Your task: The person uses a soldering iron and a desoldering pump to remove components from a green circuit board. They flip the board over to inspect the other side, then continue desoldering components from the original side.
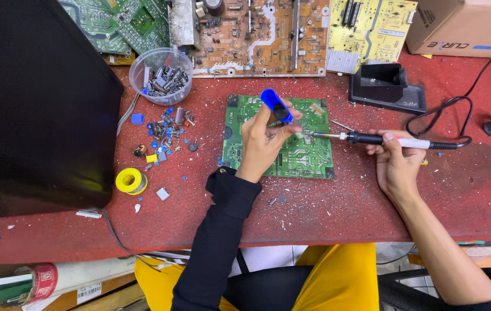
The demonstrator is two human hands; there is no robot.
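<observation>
From the head camera, looking down on a red workbench (337, 213), a green circuit board (308, 155) lies flat near the middle of the bench, and both hands meet over its upper half. The left hand (262, 144), in a black sleeve, is closed around a blue desoldering pump (275, 106), which stands tilted with its lower end down at the board under the fingers. The right hand (398, 161) grips a soldering iron (383, 140) by its handle, pen-fashion, the iron lying nearly level with its metal tip reaching left to the board just beside the pump's nose. Where tip and nose meet is largely hidden by the left fingers, so the joint itself cannot be made out; it looks as though one spot is being heated and sucked clear at this moment. As to progress, a scatter of small loose parts (167, 132), many blue, lies on the bench to the left of the board, and a clear plastic cup (160, 75) behind them holds more dark parts, which suggests a good number are already off. The board carries little that stands tall, so not much may be left. A yellow solder reel (129, 180) sits near the left, the black iron stand (386, 86) is empty behind the board, and other boards (257, 34) lie along the back edge.
</observation>
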